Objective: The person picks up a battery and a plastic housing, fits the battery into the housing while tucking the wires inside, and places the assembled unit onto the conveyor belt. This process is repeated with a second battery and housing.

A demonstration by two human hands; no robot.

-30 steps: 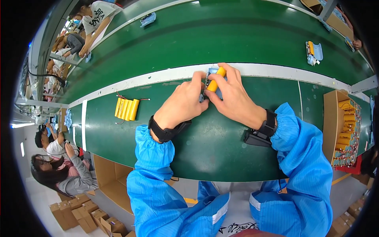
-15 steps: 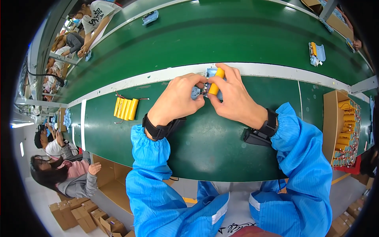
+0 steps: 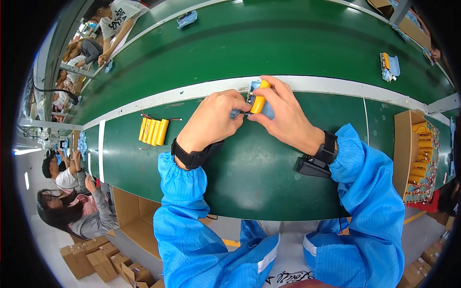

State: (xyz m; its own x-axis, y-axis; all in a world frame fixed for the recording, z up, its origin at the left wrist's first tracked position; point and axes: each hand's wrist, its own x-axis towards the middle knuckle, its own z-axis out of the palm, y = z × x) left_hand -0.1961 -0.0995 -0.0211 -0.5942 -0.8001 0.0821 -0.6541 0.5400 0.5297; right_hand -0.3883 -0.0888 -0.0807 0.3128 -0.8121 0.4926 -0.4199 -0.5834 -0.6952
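Note:
In front of me, against the white rail, lies an opened light blue plastic casing (image 3: pixel 254 86) with a circuit board partly visible in it. My right hand (image 3: pixel 293 115) grips a yellow cylindrical battery pack (image 3: pixel 259 100) between thumb and fingers, tilted over the casing. Closed in a pinch, my left hand (image 3: pixel 216 117) holds the casing's left side by the board; its fingertips partly hide what they press on. Left of that hand, a row of yellow battery cells (image 3: pixel 153 132) with thin wire leads rests on the green bench.
A cardboard box (image 3: pixel 402 158) of yellow battery packs stands at the right. Beyond the white rail (image 3: pixel 192 94), the green belt (image 3: pixel 216 53) carries a blue casing (image 3: pixel 187 19) and an open casing with a yellow battery (image 3: pixel 390 67). Co-workers sit at the left.
The battery pack has shifted slightly left and lower in my right hand's grip. My left fingers have drawn in slightly left. Casings on the belt have moved a little right.

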